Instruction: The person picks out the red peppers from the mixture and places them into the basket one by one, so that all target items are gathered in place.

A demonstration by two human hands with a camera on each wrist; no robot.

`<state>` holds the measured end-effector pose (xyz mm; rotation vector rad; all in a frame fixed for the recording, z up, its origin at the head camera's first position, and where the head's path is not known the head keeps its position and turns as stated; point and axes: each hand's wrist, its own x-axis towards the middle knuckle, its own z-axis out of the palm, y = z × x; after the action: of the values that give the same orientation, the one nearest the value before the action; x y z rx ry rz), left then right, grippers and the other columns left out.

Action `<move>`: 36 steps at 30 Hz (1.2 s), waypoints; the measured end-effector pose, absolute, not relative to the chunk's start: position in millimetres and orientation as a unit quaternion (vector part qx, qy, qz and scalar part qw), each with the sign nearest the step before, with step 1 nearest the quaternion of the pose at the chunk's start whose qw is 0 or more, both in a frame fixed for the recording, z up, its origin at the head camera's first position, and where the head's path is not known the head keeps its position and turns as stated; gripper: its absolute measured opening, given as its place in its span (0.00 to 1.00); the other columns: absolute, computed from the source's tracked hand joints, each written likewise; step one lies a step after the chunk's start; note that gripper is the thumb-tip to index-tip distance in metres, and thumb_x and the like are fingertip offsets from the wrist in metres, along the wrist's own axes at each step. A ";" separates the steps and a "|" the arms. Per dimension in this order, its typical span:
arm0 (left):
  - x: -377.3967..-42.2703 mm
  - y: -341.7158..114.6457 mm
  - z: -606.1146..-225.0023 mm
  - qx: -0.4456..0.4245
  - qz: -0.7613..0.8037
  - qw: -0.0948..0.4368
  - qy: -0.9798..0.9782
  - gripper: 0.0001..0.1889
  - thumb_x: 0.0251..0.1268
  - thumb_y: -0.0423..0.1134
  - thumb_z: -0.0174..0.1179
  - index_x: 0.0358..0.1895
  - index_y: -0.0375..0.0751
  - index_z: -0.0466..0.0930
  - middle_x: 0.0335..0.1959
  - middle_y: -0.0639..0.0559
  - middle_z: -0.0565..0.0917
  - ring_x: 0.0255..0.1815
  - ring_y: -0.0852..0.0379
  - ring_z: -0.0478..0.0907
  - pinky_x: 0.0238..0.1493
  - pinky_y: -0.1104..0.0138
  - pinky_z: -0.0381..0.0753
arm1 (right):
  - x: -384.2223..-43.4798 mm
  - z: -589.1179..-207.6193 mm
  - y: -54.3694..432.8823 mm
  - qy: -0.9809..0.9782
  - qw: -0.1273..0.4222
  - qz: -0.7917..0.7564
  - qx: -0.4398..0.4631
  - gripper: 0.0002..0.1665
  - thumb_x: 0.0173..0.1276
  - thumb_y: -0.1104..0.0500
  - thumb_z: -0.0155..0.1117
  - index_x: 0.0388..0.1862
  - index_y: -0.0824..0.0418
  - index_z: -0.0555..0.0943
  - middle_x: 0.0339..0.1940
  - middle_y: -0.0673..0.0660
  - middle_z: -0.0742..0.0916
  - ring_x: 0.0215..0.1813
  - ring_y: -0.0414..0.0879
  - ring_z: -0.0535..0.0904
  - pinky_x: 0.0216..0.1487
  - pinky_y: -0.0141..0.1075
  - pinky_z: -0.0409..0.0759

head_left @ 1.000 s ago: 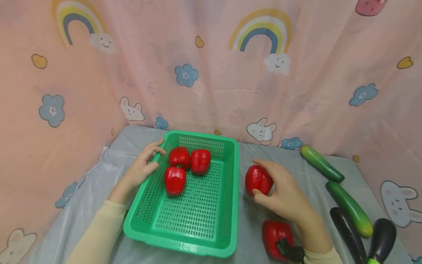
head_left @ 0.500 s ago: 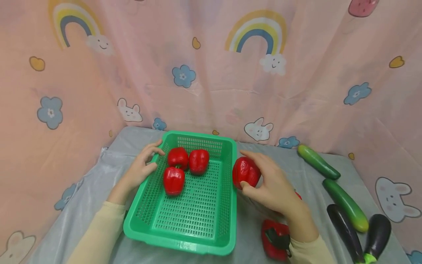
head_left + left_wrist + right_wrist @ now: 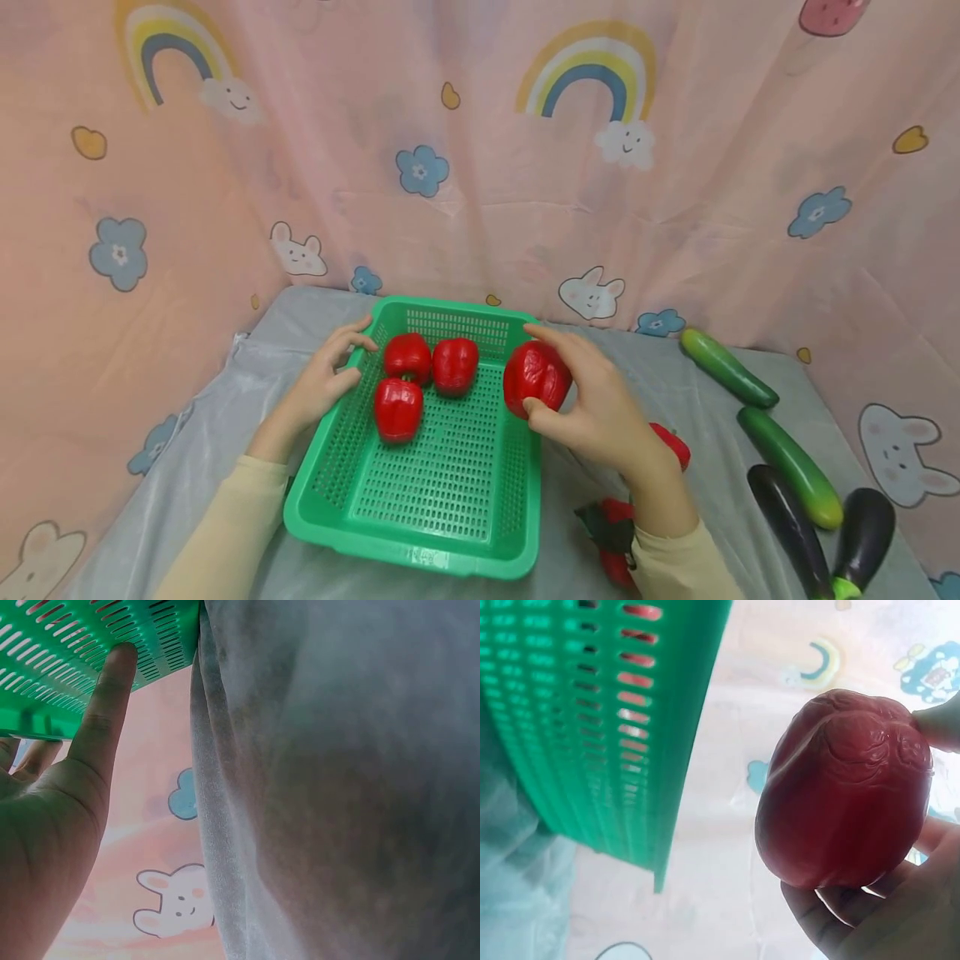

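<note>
A red bell pepper [image 3: 536, 377] is gripped in my right hand [image 3: 596, 408], thumb on the near side and fingers behind. It hangs over the right rim of a green plastic basket [image 3: 420, 560]. In the right wrist view, the held pepper [image 3: 844, 799] is apart from the basket wall [image 3: 682, 742]. My left hand [image 3: 322, 383] holds the basket's left rim; in the left wrist view, its thumb [image 3: 105, 712] presses the slotted outer wall. Inside, toward the back left, sit three red peppers: one at back [image 3: 407, 357], one beside it [image 3: 455, 367], one in front [image 3: 398, 410].
More red peppers, one behind my right wrist [image 3: 670, 444] and one with a dark stem patch [image 3: 617, 562], lie right of the basket. Farther right are two green cucumber-like vegetables [image 3: 731, 371] and two eggplants [image 3: 787, 529]. A printed pink curtain [image 3: 480, 167] stands behind the grey cloth.
My right hand has carried its pepper leftward and slightly up, from above the cloth to the basket's right rim. The left hand stays at the left rim.
</note>
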<state>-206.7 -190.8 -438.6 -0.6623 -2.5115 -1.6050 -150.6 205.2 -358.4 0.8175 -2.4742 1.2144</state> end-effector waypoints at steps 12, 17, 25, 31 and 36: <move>-206.4 -188.6 -438.2 -0.216 -0.527 0.043 -0.821 0.20 0.64 0.23 0.49 0.58 0.30 0.79 0.87 0.37 0.61 0.86 0.32 0.55 0.78 0.25 0.51 | -161.0 -362.4 179.5 -0.840 0.089 0.444 0.299 0.51 0.57 0.55 0.78 0.82 0.51 0.73 0.73 0.50 0.81 0.69 0.49 0.79 0.50 0.48 0.91; -207.6 -187.8 -439.0 -0.216 -0.524 0.041 -0.823 0.20 0.64 0.24 0.49 0.58 0.31 0.79 0.87 0.38 0.60 0.86 0.33 0.55 0.78 0.25 0.52 | -164.5 -367.4 171.0 -0.843 0.072 0.444 0.296 0.50 0.59 0.54 0.77 0.82 0.53 0.73 0.73 0.53 0.82 0.69 0.52 0.80 0.49 0.49 0.91; -208.9 -190.6 -438.6 -0.216 -0.525 0.042 -0.822 0.20 0.64 0.24 0.49 0.58 0.31 0.79 0.87 0.38 0.60 0.86 0.32 0.55 0.77 0.25 0.53 | -170.5 -376.2 157.9 -0.848 0.043 0.441 0.290 0.49 0.60 0.52 0.77 0.82 0.49 0.73 0.71 0.50 0.82 0.67 0.50 0.79 0.48 0.47 0.91; -209.9 -192.0 -439.4 -0.215 -0.525 0.043 -0.822 0.20 0.64 0.24 0.50 0.58 0.32 0.79 0.87 0.39 0.61 0.86 0.34 0.56 0.77 0.26 0.54 | -172.1 -379.9 151.7 -0.848 0.043 0.441 0.289 0.49 0.60 0.51 0.78 0.81 0.51 0.73 0.70 0.51 0.80 0.66 0.50 0.80 0.48 0.48 0.91; -208.4 -192.5 -439.3 -0.213 -0.528 0.040 -0.821 0.20 0.63 0.25 0.50 0.58 0.32 0.79 0.87 0.39 0.60 0.86 0.34 0.55 0.78 0.26 0.54 | -173.3 -384.0 148.5 -0.849 0.047 0.440 0.290 0.47 0.60 0.51 0.77 0.80 0.51 0.74 0.68 0.51 0.80 0.65 0.49 0.80 0.49 0.46 0.91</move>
<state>-208.4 -192.5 -439.3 -0.6528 -2.5171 -1.6177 -173.3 148.5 -384.0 0.8849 -2.5900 1.3417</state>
